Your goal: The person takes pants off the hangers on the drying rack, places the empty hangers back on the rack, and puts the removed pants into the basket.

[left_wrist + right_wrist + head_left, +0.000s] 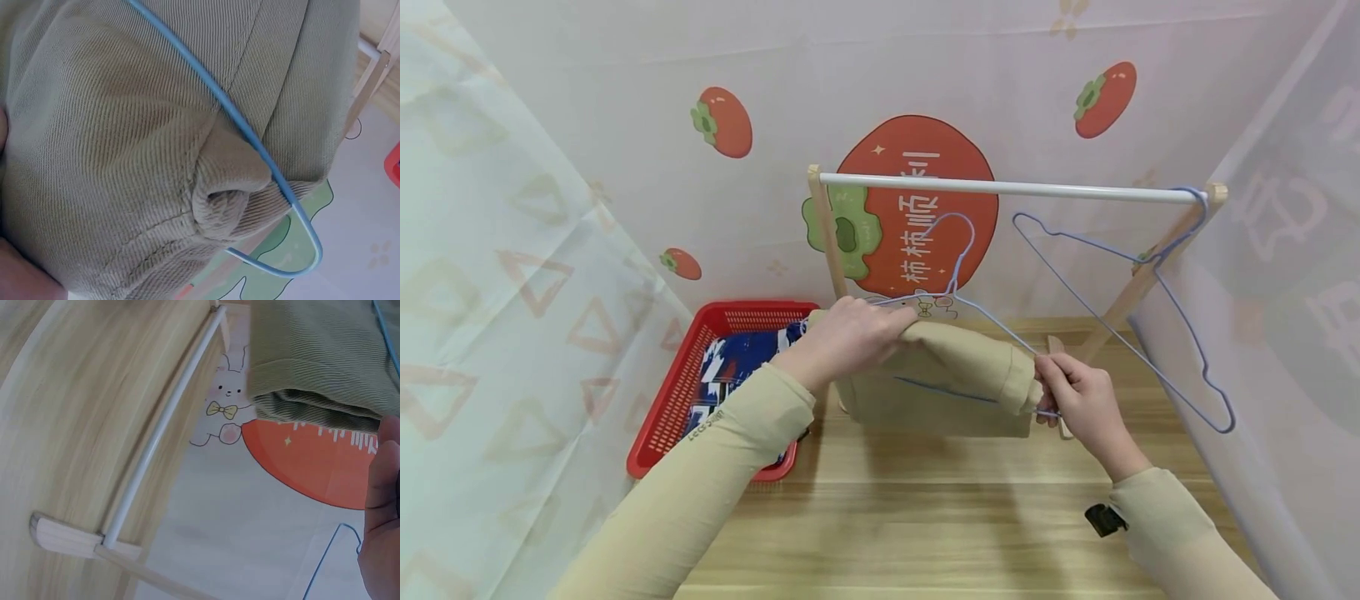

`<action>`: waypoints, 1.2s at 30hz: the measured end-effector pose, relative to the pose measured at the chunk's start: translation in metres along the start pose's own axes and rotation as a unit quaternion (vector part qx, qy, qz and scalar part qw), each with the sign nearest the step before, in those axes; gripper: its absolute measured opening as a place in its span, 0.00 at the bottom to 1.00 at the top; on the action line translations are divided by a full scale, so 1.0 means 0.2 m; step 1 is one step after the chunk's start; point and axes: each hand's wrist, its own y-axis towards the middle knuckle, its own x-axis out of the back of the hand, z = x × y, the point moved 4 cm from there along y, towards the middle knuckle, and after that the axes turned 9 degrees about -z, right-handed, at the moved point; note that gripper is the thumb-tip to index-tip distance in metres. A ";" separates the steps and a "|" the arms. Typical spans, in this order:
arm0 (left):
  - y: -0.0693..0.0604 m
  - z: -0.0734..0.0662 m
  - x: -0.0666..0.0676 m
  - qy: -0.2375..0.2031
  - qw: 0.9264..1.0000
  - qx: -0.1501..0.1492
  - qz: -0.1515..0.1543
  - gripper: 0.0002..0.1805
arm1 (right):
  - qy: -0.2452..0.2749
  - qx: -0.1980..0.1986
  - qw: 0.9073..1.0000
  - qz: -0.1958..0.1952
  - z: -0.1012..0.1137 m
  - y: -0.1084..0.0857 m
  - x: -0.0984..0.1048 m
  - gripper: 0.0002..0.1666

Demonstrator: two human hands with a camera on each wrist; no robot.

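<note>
Khaki ribbed trousers (951, 354) hang in folds over the lower bar of a blue wire hanger (990, 318). My left hand (850, 340) grips the upper edge of the cloth, its fingertips hidden behind the fabric. At the hanger's right corner, beside the trouser hem, my right hand (1081, 402) pinches the wire. The left wrist view shows the blue hanger wire (187, 55) running across the trousers (125, 137), with its bent end sticking out past them. In the right wrist view the folded hem (312, 394) lies just beyond my fingers.
A clothes rack with a white rail (1015, 188) stands behind the hands on the wooden tabletop (925, 517). A second blue hanger (1105, 327) hangs at its right end. To the left, a red basket (658, 400) holds blue patterned cloth (733, 367).
</note>
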 end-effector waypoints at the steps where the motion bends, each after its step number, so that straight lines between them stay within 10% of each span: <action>1: 0.00 0.00 0.01 -0.001 1.000 0.001 0.002 0.12 | -0.003 0.008 1.000 -0.001 0.00 0.00 0.00 0.14; 21: 0.02 0.04 0.10 -0.047 0.998 0.029 -0.021 0.10 | -0.058 0.054 0.997 -0.001 -0.08 -0.04 -0.02 0.18; 36: 0.00 0.07 0.12 -0.047 0.996 0.060 -0.045 0.09 | -0.108 0.169 0.979 -0.028 -0.14 -0.07 -0.03 0.17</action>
